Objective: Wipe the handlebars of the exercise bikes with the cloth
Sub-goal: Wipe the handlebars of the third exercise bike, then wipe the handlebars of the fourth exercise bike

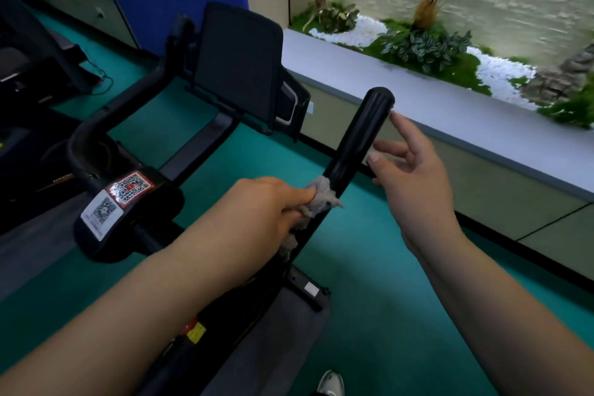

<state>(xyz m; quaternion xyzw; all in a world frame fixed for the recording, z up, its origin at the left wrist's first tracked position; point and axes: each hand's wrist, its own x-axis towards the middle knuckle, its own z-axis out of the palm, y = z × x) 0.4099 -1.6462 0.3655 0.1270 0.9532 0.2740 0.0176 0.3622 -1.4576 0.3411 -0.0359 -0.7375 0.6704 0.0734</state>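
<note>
A black exercise bike fills the middle of the head view. Its right handlebar (pixel 360 138) is a thick black bar that rises to a rounded end. My left hand (pixel 266 209) grips a grey cloth (pixel 319 198) wrapped round the lower part of that bar. My right hand (pixel 414 170) hovers just right of the bar with relaxed, spread fingers, holding nothing; its fingertips are close to the bar. The left handlebar (pixel 106 125) curves away at the left. A dark screen (pixel 238 67) stands at the front of the bike.
The bike's centre block carries QR code stickers (pixel 128 190). A grey ledge (pixel 418 106) with plants and white pebbles runs along the right. Another machine (pixel 29 55) stands at the far left on teal floor (pixel 369 299). A shoe (pixel 331 382) shows at the bottom.
</note>
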